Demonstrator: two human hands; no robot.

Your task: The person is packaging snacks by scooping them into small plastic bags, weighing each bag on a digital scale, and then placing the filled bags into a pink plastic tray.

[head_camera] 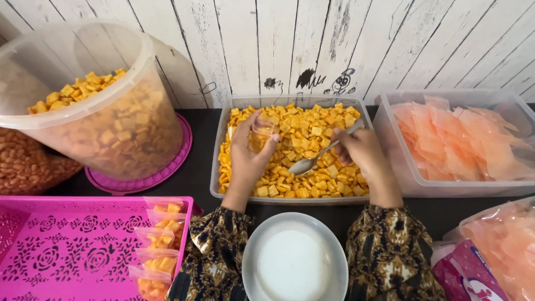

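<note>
Over tray (217, 161) of orange crackers (312, 134): left hand (248, 156) curled round small clear bag (261, 134), right hand (362, 150) pinching spoon (312, 161), bowl down.

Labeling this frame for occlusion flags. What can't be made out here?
All in the head view:
- Small clear bag in the left hand: fingers wrap it, fill level hidden.
- Spoon: handle end hidden inside the right hand.
- Big tub of orange crackers: frosted wall blurs its contents.
- Brown snacks: cut off by the left edge.
- Packet at bottom right: cut off by the bottom edge.
- White dish: lower rim cut off.
</note>
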